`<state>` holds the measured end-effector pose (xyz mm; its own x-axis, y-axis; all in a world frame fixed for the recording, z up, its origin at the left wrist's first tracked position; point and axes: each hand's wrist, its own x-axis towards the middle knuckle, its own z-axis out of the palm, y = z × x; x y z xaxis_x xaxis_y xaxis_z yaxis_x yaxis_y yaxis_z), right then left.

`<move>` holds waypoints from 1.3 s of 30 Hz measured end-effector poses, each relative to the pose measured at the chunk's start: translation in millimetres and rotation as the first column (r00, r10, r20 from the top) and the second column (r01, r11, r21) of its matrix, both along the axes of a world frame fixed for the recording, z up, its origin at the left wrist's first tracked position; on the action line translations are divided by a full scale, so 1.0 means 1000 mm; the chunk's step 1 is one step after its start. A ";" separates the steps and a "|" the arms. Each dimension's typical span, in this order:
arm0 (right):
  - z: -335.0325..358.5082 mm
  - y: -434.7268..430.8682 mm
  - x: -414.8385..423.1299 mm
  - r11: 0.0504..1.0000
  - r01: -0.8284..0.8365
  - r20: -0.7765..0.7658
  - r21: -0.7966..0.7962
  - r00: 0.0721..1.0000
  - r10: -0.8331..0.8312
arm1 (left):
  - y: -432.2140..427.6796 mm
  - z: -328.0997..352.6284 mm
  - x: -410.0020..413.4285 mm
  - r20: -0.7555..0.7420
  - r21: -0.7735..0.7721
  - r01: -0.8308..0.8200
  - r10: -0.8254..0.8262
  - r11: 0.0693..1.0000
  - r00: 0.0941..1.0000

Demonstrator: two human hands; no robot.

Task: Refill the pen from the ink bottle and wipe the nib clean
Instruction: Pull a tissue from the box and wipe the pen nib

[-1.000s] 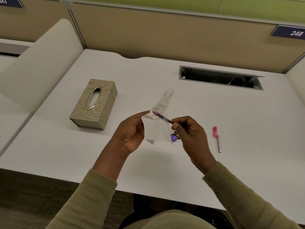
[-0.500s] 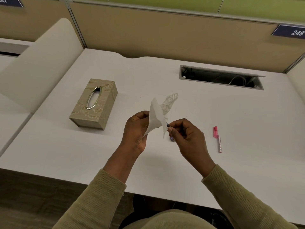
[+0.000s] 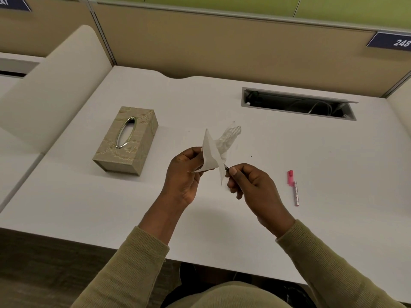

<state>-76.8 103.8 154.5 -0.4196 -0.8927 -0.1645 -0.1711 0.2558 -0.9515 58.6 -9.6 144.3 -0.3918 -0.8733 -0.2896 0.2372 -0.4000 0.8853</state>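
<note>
White tissue (image 3: 211, 154) pinched in left hand (image 3: 184, 174); right hand (image 3: 251, 187) grips pen (image 3: 226, 167); tissue box (image 3: 126, 140) slot empty

- I sit at a white desk (image 3: 289, 230) that fills the middle of the frame.
- Tan partition panels (image 3: 222, 47) stand behind it across the top, with a green band (image 3: 222, 3) above them.
- At the upper right hangs a dark blue plate (image 3: 391, 42) reading 248.
- A cream divider (image 3: 51, 85) with a rounded corner rises at the left.
- A grey cable slot (image 3: 298, 104) lies open in the desktop, right of centre, with wires inside.
- Dark wood-look floor (image 3: 44, 263) shows at the lower left.
</note>
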 end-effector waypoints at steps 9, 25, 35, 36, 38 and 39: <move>-0.004 0.004 -0.006 0.997 -0.005 0.195 0.072 0.981 -0.009 | -0.011 -0.001 0.007 -0.119 0.074 -0.152 0.160 0.986 0.980; -0.012 0.005 -0.005 0.999 0.032 0.344 0.028 0.938 -0.040 | 0.006 -0.013 0.001 0.541 -0.487 -0.049 0.345 0.872 0.767; -0.023 0.006 -0.009 0.995 0.094 -0.011 0.012 0.995 -0.094 | 0.012 0.011 0.005 -0.128 0.198 0.113 -0.089 0.974 0.988; -0.023 0.007 -0.010 0.996 0.086 -0.035 0.004 0.996 -0.086 | 0.012 0.010 0.005 -0.117 0.172 0.135 -0.116 0.976 0.986; -0.023 0.007 -0.009 0.997 0.071 -0.063 -0.009 0.995 -0.072 | 0.012 0.007 0.004 -0.085 0.130 0.136 -0.125 0.982 0.988; -0.023 0.007 -0.008 0.998 0.062 -0.079 -0.014 0.995 -0.063 | 0.012 0.005 0.003 -0.067 0.114 0.122 -0.115 0.986 0.991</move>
